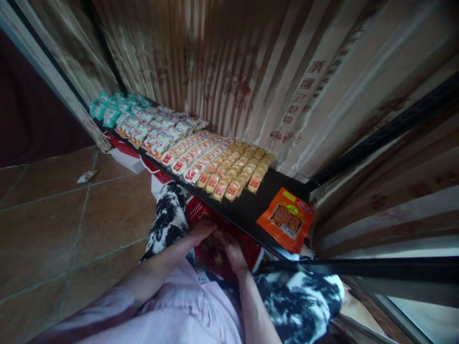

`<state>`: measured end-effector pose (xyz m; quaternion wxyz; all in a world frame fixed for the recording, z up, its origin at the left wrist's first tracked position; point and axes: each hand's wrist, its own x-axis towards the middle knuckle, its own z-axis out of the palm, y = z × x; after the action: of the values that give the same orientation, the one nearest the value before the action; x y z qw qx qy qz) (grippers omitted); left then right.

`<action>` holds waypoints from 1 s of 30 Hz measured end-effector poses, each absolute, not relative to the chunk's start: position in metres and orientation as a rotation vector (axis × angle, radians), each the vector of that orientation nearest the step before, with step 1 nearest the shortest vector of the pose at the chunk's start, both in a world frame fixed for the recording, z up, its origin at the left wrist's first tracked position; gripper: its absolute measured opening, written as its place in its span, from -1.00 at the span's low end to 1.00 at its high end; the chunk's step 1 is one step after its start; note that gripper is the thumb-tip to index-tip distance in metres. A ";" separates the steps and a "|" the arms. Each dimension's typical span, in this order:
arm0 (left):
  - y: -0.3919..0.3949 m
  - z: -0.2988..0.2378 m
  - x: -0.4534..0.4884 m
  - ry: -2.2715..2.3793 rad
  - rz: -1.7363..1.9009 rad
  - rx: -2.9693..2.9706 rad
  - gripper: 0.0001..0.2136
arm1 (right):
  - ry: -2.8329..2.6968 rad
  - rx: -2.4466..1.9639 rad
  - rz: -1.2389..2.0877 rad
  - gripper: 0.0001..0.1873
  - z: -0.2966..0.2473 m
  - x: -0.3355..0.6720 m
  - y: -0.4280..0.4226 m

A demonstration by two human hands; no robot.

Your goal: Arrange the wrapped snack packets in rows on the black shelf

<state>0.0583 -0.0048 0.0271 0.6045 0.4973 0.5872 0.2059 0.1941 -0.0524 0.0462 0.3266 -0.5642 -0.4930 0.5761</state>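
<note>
Both of my hands are low between my knees, over a red plastic basket (196,209) partly under the shelf edge. My left hand (203,230) and my right hand (231,247) nearly meet at the fingertips, with fingers bent inward. A small pale thing seems to be between them, too dim to name. Below them in the basket lie small brownish wrapped items (216,255), blurred and in shadow. On the black shelf (247,210) just beyond stand rows of yellow wrapped snacks (234,174) and paler wrapped snacks (190,162).
White and orange snack bags (159,141) and green bags (111,116) fill the shelf's left part. A large orange packet (288,219) lies at its right end. Another red basket (124,144) and a white box (127,160) sit below. One small packet (87,177) lies on the tiled floor. Striped curtains (229,62) hang behind.
</note>
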 end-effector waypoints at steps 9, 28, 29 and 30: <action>-0.001 0.052 0.049 1.120 0.670 0.795 -0.69 | -1.054 -1.371 1.497 -0.50 0.048 0.197 -0.052; -0.003 0.074 0.055 1.121 0.576 0.867 -0.66 | -0.953 -1.355 1.443 -0.52 0.044 0.205 -0.052; -0.003 0.075 0.055 1.134 0.569 0.870 -0.68 | -0.951 -1.345 1.444 -0.52 0.044 0.206 -0.053; -0.003 0.076 0.056 1.144 0.561 0.875 -0.69 | -0.946 -1.337 1.448 -0.52 0.043 0.206 -0.053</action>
<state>0.0557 -0.0027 0.0756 0.7159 0.3952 0.5168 0.2535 0.2058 -0.0529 0.0433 0.4598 -0.5430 -0.3844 0.5881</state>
